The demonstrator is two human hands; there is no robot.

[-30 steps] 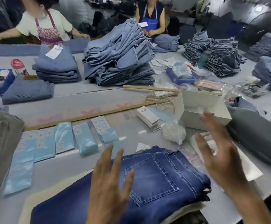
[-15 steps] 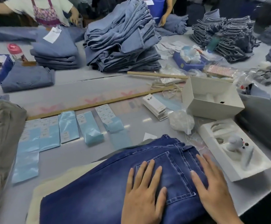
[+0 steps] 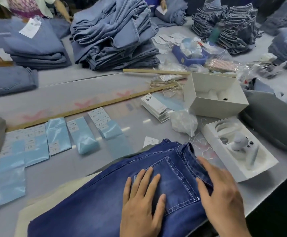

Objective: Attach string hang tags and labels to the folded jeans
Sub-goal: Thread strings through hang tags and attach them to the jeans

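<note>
At six o'clock, left hand (image 3: 142,206) and right hand (image 3: 223,194) lie flat, gripping nothing, on the dark jeans (image 3: 94,199); no tag yet, tags (image 3: 154,105) wait at one o'clock.

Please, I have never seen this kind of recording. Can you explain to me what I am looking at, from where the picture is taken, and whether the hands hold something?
No machine here: a person wears a camera on the head, looking forward and down at their own hands. The left hand lies flat on the back pocket of dark jeans. The right hand rests with straight fingers on the waistband. Neither hand holds anything.

On the table lie blue label sheets, a stack of white hang tags, a bundle of strings, a long wooden ruler, an open white box and a white tray with a small device. Farther off are piles of lighter jeans and other workers.
</note>
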